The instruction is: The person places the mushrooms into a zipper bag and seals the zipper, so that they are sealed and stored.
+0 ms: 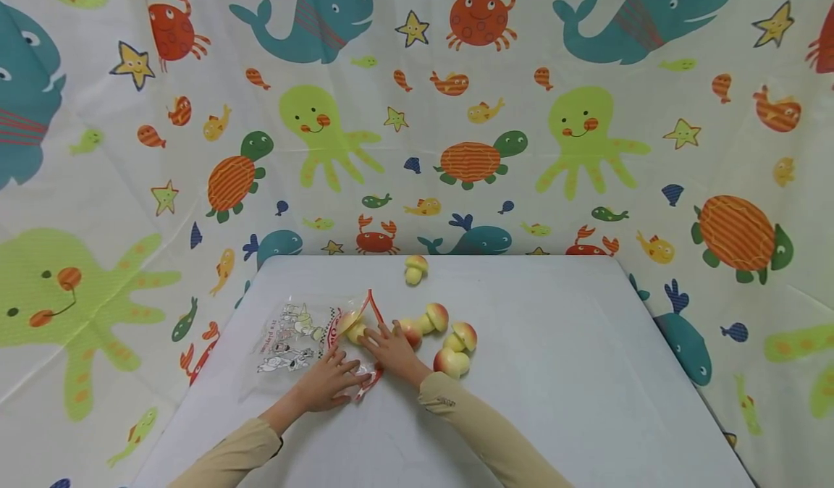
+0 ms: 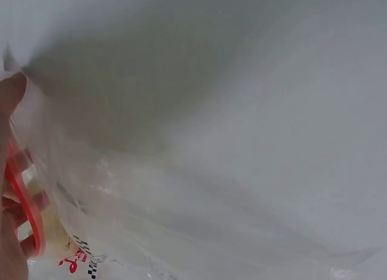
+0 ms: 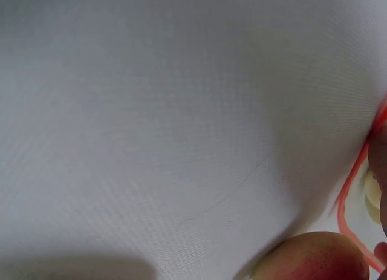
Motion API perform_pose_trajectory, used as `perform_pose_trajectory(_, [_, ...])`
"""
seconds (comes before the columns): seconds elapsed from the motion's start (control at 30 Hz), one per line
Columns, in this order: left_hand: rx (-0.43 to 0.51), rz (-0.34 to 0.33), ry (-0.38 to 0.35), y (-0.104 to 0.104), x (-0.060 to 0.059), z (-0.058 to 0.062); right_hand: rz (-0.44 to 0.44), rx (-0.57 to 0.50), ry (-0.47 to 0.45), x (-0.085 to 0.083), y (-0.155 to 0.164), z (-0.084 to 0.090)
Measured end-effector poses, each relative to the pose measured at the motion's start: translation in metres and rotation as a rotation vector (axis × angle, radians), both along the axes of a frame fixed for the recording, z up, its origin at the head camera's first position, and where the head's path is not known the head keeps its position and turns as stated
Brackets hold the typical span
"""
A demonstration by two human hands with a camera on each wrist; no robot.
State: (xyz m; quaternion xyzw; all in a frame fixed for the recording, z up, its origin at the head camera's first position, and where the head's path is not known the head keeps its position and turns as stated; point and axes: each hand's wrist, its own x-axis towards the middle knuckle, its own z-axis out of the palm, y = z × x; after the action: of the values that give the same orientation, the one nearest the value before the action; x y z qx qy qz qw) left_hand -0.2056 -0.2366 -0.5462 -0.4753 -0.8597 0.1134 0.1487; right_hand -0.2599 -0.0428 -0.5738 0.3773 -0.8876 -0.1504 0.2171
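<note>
A clear printed plastic bag with a red-edged mouth lies flat on the left. Inside its mouth is a yellow toy mushroom. My left hand is at the near side of the mouth; in the left wrist view its thumb pinches the plastic, and its other fingers show beyond the red edge. My right hand reaches across the mouth from the right, fingers extended and spread, fingertips right at the mushroom. Close by that hand lies a red-capped toy mushroom, partly hidden by it in the head view.
More toy mushrooms with red and yellow caps lie right of my right hand. A single toy mushroom stands near the far edge of the white table. A curtain printed with sea animals surrounds the table's back and sides.
</note>
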Motion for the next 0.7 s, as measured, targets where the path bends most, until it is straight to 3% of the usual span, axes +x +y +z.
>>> perform_pose_trajectory(0.2, [-0.034,0.018,-0.012,0.0008,0.0012,0.0010,-0.025,0.024,-0.016,0.0013,-0.0010,0.0011])
perform_pose_trajectory(0.37, [-0.044,0.008,0.030,0.0007,0.0012,0.0012,-0.021,0.011,-0.018,0.0017,-0.0019,0.0031])
perform_pose_trajectory(0.7, [-0.062,0.021,0.025,0.0044,0.0032,0.0042,-0.054,0.021,-0.106,0.0005,-0.0021,0.0024])
